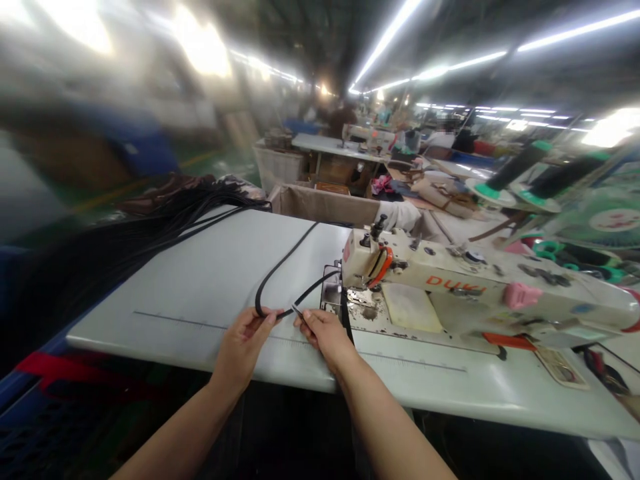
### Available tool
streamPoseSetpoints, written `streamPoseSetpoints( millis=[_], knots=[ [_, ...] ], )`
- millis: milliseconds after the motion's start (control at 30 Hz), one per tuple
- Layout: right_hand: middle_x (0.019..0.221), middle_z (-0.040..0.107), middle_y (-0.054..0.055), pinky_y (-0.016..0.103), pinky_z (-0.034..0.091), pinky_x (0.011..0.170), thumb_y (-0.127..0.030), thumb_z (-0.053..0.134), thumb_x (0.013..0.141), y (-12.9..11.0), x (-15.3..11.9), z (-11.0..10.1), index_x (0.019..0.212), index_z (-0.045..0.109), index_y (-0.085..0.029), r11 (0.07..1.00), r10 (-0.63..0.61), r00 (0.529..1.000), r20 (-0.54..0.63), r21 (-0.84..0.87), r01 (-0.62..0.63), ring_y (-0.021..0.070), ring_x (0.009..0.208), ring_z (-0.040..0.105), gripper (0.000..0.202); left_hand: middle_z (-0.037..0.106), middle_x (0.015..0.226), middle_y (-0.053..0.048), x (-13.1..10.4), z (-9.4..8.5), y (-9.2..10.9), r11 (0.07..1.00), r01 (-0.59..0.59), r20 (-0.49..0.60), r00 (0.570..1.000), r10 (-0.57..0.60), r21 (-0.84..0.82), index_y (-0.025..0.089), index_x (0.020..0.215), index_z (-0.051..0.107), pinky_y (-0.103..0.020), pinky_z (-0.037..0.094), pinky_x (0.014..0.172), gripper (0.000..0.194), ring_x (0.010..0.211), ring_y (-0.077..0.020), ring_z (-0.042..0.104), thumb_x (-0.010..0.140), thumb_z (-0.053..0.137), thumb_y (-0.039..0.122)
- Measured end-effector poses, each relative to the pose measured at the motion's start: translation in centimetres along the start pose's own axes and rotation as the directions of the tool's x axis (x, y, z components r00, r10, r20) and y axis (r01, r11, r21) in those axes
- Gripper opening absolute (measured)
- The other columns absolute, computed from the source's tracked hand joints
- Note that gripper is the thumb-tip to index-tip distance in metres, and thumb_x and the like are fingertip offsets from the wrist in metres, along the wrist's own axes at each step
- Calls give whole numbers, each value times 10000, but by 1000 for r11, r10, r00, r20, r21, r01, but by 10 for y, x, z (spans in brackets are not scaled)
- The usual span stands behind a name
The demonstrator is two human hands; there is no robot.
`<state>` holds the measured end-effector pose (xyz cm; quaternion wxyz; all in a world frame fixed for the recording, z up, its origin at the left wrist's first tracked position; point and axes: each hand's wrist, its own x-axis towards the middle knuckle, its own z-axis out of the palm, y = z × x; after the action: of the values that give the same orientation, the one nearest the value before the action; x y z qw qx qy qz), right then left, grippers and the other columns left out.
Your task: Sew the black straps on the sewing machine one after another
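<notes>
A thin black strap (278, 265) curves over the pale sewing table (210, 267) and runs to the needle area of a white sewing machine (450, 287). My left hand (246, 340) pinches the strap at its bend, near the table's front edge. Just to the right, my right hand (323, 332) is closed on a small metal tool (297, 311), whose tip touches or nearly touches the strap. The tool is too small to make out fully. Another black strip hangs beside the machine's needle area, close to my right hand.
A heap of black straps (200, 207) lies over the table's left and far edge. Behind the table stands a fabric-lined bin (325, 203). Black thread cones (515, 170) rise at the right. A blue crate (40, 427) is at the lower left.
</notes>
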<state>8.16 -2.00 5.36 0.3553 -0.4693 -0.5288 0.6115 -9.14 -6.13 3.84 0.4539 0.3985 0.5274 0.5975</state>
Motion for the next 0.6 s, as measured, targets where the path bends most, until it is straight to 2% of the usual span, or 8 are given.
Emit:
streamPoseSetpoints(
  millis=[133, 200, 267, 333, 400, 467, 533, 600],
  knots=[
    [617, 442, -56, 244, 324, 562, -532, 561, 916, -3, -10, -4, 831, 644, -208, 988, -76, 994, -83, -143, 64, 126, 574, 403, 345, 782, 1077, -94, -1, -12, 3, 994, 0, 34, 999, -3, 105, 216, 1006, 685, -436, 566, 1033, 393, 1081, -286, 732, 838, 728, 569],
    [726, 521, -25, 271, 400, 678, -402, 655, 877, -4, -19, -9, 846, 624, -219, 918, -184, 967, -179, -384, 104, 161, 712, 494, 188, 773, 1021, -95, 1, -22, 5, 985, -15, 57, 998, 5, 171, 216, 941, 695, -429, 559, 1024, 408, 1081, -283, 721, 890, 633, 617],
    [880, 596, 36, 324, 440, 812, -261, 666, 861, -2, -30, -16, 881, 634, -212, 682, -346, 908, -236, -728, 71, 213, 875, 554, 62, 758, 992, -98, 7, -34, 7, 978, -20, 83, 997, 2, 206, 216, 834, 686, -406, 566, 986, 464, 1058, -277, 713, 909, 564, 656],
    [1040, 630, 112, 371, 460, 875, -194, 613, 889, 2, -40, -24, 1019, 675, -192, 370, -455, 859, -237, -927, -61, 264, 992, 578, 143, 747, 949, -96, 16, -48, 10, 964, -17, 100, 995, -10, 267, 215, 777, 682, -379, 585, 874, 495, 926, -261, 717, 873, 575, 689],
    [1122, 639, 151, 368, 490, 841, -183, 579, 919, 8, -48, -31, 1248, 651, -181, 210, -446, 856, -261, -960, -183, 280, 1013, 607, 336, 732, 847, -74, 26, -64, 12, 924, -5, 96, 995, -34, 381, 217, 833, 719, -351, 569, 727, 491, 728, -227, 679, 804, 628, 699],
    [1093, 674, 139, 336, 510, 768, -180, 554, 939, 14, -54, -37, 1443, 543, -189, 148, -370, 886, -280, -959, -241, 259, 944, 654, 505, 693, 713, -31, 38, -81, 14, 872, 36, 55, 996, -72, 488, 221, 978, 751, -330, 518, 618, 536, 598, -207, 612, 739, 649, 690],
    [1030, 713, 120, 316, 516, 718, -158, 516, 949, 17, -59, -40, 1526, 464, -184, 112, -290, 917, -274, -961, -251, 238, 868, 690, 581, 672, 645, 3, 51, -101, 18, 799, 80, 6, 995, -104, 596, 239, 1086, 755, -315, 488, 608, 580, 589, -210, 599, 699, 641, 655],
    [999, 741, 121, 313, 522, 688, -160, 481, 966, 19, -63, -41, 1552, 439, -168, 76, -245, 935, -256, -967, -245, 235, 822, 714, 587, 709, 685, 23, 65, -123, 24, 709, 90, -69, 996, -58, 700, 281, 1052, 773, -306, 493, 678, 519, 656, -213, 632, 664, 654, 605]
  ],
)
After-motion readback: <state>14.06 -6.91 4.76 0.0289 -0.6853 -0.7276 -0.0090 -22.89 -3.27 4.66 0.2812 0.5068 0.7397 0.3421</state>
